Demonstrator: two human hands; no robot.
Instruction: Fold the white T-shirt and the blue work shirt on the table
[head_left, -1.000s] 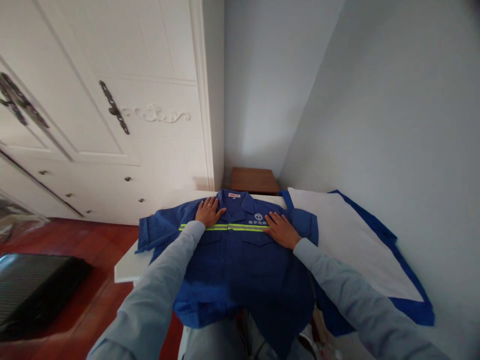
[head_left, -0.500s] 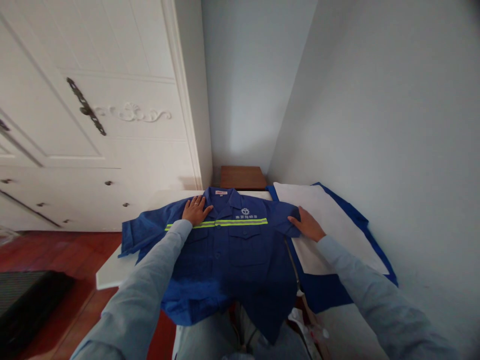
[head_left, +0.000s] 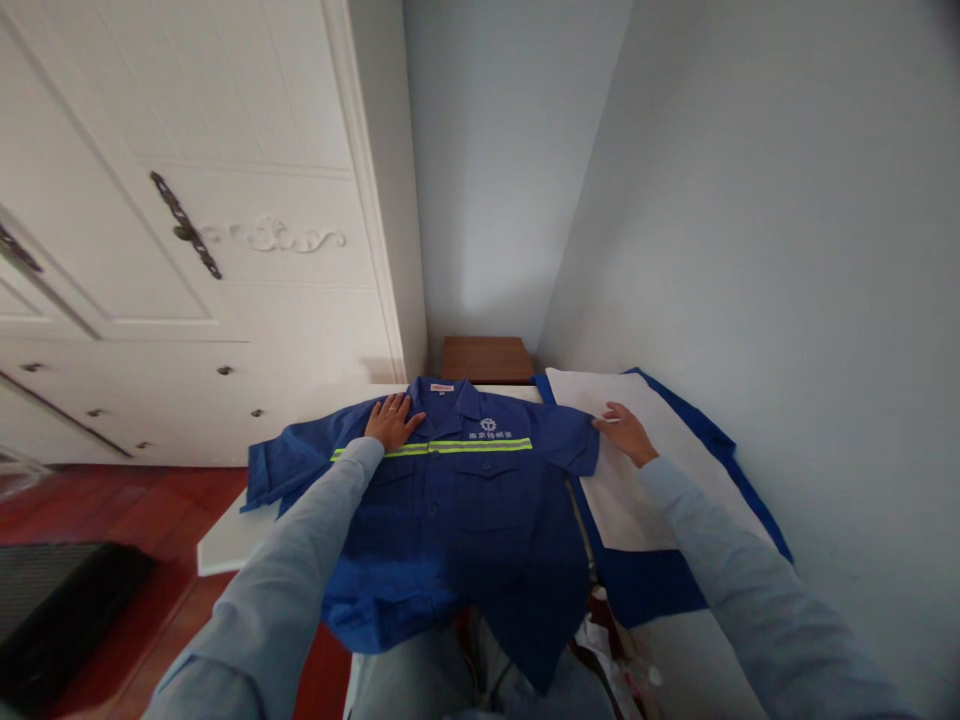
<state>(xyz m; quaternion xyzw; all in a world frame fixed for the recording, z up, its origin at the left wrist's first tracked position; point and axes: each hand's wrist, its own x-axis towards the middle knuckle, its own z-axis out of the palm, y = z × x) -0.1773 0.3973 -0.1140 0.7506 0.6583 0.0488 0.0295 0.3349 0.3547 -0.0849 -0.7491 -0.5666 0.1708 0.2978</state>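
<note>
A blue work shirt (head_left: 457,510) with a yellow reflective stripe lies front up on a white table (head_left: 225,535), collar away from me. My left hand (head_left: 390,421) rests flat and open on the shirt's left chest beside the collar. My right hand (head_left: 624,432) lies open on a white sheet (head_left: 660,470), just past the right sleeve's edge. Both my arms wear light grey sleeves.
The white sheet has a blue border (head_left: 652,590) and lies against the right wall. A white wardrobe (head_left: 225,250) with dark handles stands to the left. A brown wooden stand (head_left: 486,357) sits in the corner behind the table. A dark mat (head_left: 60,610) lies on the red wood floor.
My right hand slid off the shirt's chest to the right, over the sleeve and onto the white sheet. My left hand stayed put. The view shifted to the right.
</note>
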